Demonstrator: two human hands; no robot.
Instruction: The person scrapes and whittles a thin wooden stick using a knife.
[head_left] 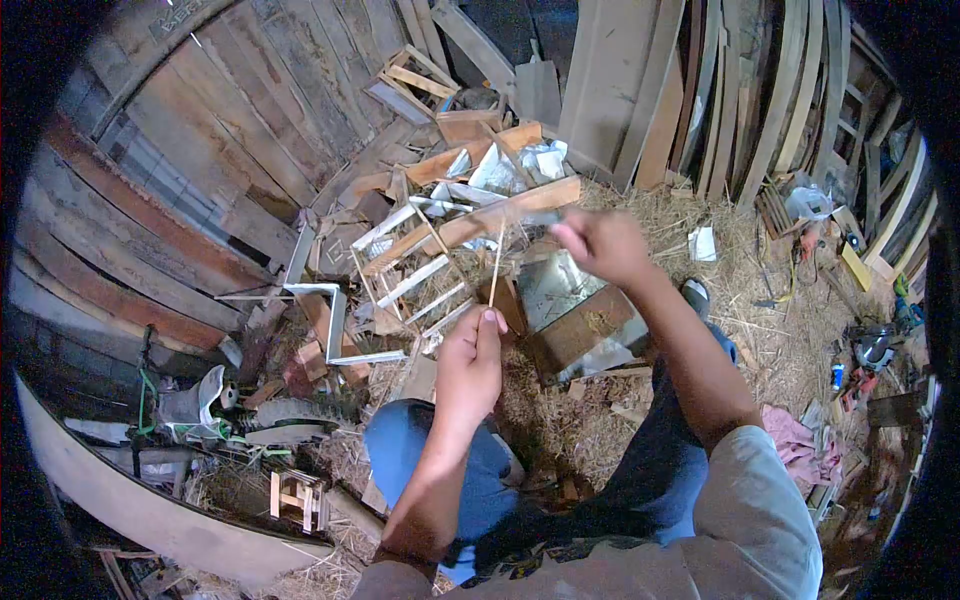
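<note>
My left hand (470,355) is closed on a thin wooden stick (496,268), its thumb pressed along the lower end. The stick points up and away from me. My right hand (605,247) is closed, to the right of the stick's upper end. A greyish thin thing (540,216) extends left from this fist toward the stick's tip. It is smeared by motion, so I cannot tell its kind or whether it touches the stick. Below my right hand lies a brown and silvery panel (590,325).
A heap of wooden frames (415,265) and offcuts lies ahead. Long boards (615,90) lean against the back wall. Straw (740,300) covers the floor. Tools, including a black and red power tool (873,350), lie at right. A small wooden stool-like piece (297,500) stands lower left.
</note>
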